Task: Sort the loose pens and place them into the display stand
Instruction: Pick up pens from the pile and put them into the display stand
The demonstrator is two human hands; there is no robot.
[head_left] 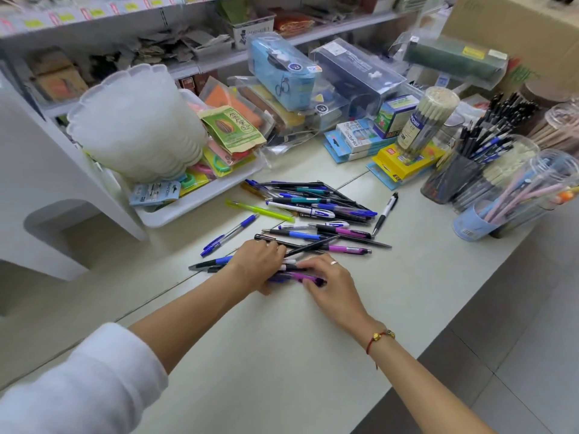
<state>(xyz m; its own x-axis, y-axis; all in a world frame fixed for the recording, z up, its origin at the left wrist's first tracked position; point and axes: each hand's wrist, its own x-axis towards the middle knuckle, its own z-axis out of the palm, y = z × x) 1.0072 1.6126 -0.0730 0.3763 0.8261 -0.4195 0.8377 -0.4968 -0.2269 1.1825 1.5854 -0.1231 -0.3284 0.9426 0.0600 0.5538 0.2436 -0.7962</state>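
Observation:
Loose pens (316, 211) lie in a scattered pile mid-counter, blue, black, purple and one lime green (260, 210). At the near edge of the pile my left hand (255, 264) holds a small bunch of pens (291, 272) flat on the counter, fingers curled over them. My right hand (329, 278) grips the same bunch from the right, over a purple pen. Clear cylindrical pen holders (488, 173) full of pens stand at the right edge, with a light blue cup (470, 225) of pastel pens in front.
A white tray (194, 202) of packets and stacked white plastic baskets (138, 126) sit back left. Pencil-case boxes (282, 70), stationery packs (401, 161) and a pen tube (426, 120) crowd the back. Shelves rise behind. The counter edge (438, 343) drops to floor at right.

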